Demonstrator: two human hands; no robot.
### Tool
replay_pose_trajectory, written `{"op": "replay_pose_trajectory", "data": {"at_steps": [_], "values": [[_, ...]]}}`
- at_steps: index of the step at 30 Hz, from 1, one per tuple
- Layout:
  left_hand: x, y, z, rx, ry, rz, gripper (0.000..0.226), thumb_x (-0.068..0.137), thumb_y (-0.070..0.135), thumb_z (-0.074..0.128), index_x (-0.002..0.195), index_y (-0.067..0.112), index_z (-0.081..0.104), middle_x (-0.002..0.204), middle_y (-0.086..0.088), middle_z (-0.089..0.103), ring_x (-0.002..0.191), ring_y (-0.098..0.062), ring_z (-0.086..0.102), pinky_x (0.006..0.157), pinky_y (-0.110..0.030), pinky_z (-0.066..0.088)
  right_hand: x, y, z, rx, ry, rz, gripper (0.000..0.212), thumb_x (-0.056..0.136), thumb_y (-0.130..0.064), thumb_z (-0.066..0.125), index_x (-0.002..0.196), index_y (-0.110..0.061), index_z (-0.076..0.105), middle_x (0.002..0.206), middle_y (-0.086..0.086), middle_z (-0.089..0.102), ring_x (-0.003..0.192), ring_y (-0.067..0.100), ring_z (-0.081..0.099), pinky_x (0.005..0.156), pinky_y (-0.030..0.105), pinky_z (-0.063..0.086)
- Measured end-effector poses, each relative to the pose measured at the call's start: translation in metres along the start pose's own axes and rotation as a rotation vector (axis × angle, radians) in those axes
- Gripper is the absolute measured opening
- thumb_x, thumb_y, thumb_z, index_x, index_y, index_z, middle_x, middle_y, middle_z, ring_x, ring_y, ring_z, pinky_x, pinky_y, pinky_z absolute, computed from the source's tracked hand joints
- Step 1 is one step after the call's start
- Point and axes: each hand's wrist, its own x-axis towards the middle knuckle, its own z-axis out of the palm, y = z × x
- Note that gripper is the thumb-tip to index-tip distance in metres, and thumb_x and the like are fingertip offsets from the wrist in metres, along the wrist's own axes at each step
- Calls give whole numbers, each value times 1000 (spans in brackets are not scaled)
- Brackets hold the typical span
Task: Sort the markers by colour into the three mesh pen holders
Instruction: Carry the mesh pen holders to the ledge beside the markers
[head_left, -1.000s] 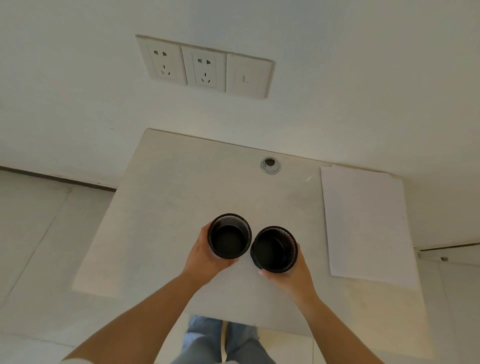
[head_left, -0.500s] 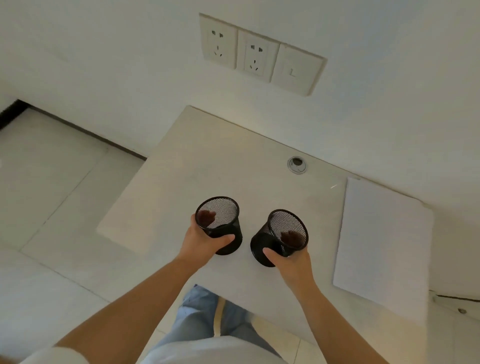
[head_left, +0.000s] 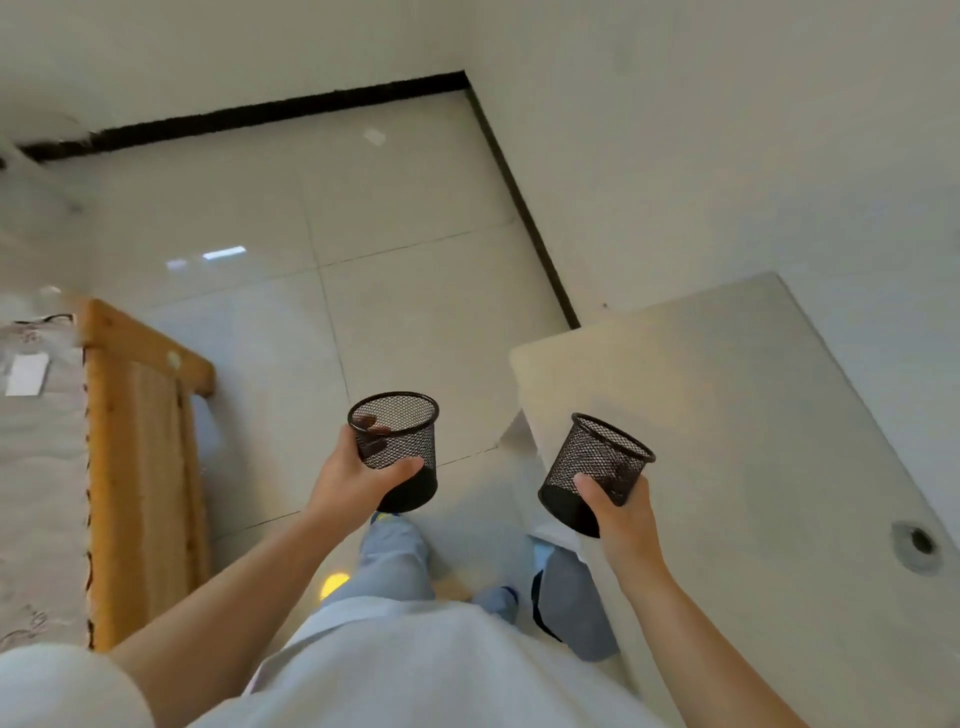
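Observation:
My left hand (head_left: 353, 480) grips a black mesh pen holder (head_left: 400, 449), held upright in the air over the tiled floor. My right hand (head_left: 621, 514) grips a second black mesh pen holder (head_left: 597, 470), tilted to the right, just off the near corner of the pale table (head_left: 753, 415). Both holders look empty; my fingers show through the mesh. No markers and no third holder are in view.
A wooden bed frame (head_left: 140, 441) with a patterned mattress (head_left: 36, 467) stands at the left. The table has a cable hole (head_left: 919, 543) near its right side. Tiled floor (head_left: 389, 234) lies ahead, bounded by walls with a black skirting. My legs are below.
The view has swung left, away from the table and wall sockets, towards the floor and bed. Both holders have been lifted off the table and moved apart.

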Motion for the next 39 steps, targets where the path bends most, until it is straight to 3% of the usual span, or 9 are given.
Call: {"op": "replay_pose_trajectory", "data": {"at_steps": [5,10,15,19,21,26,30,35,39], "values": [[23,-35,-97,-37,184,-108,57,66,24,83,107,26,44,108,3,58,104,-14,54,84,-25,36,32,-38,101,-138,-151,-26,47,78,-23,71,119,-14,48,106,-1,63,91,4,59,65,13,43],[70,-46,-185,10,243,-219,63,66,31,82,116,19,46,109,2,56,102,-18,53,86,-30,41,69,-73,197,-216,-164,-9,45,78,-31,72,115,-21,48,105,-3,62,93,10,59,75,23,43],[131,-27,-243,-25,258,-272,71,66,33,82,123,17,43,116,0,56,102,-17,51,89,-31,43,106,-119,275,-262,-236,13,38,79,-23,71,112,-9,58,107,8,66,96,20,63,79,29,46],[199,-2,-277,-52,258,-274,76,64,37,82,125,18,41,113,3,53,101,-15,49,86,-30,42,152,-158,340,-294,-313,30,24,80,-17,70,102,-12,62,100,9,69,89,18,65,69,25,47],[237,8,-295,-57,282,-268,74,63,40,82,122,21,41,111,5,52,100,-14,49,83,-28,41,183,-177,377,-320,-352,40,31,80,-18,70,107,-7,61,101,10,69,88,18,65,64,22,46],[312,41,-351,-135,419,-395,73,62,40,83,119,21,42,107,4,53,95,-17,52,79,-30,47,258,-244,473,-432,-457,76,45,77,-24,73,114,-7,55,105,9,66,95,22,63,77,30,46],[365,68,-407,-209,566,-443,72,61,36,84,119,17,47,110,0,59,95,-19,55,76,-28,44,314,-315,564,-593,-603,21,53,75,-22,76,118,-4,51,107,9,65,94,22,62,72,28,46],[416,89,-479,-341,711,-442,72,62,29,85,122,14,47,116,-4,59,107,-24,56,95,-40,45,355,-392,690,-700,-681,-81,58,73,-25,77,119,-7,48,104,4,62,92,19,59,74,27,42],[471,85,-543,-358,770,-441,59,63,27,85,106,21,46,108,-3,60,94,-18,55,82,-30,42,385,-426,795,-677,-685,-110,49,74,-26,77,112,-12,51,105,3,64,83,11,59,64,22,42]]}}
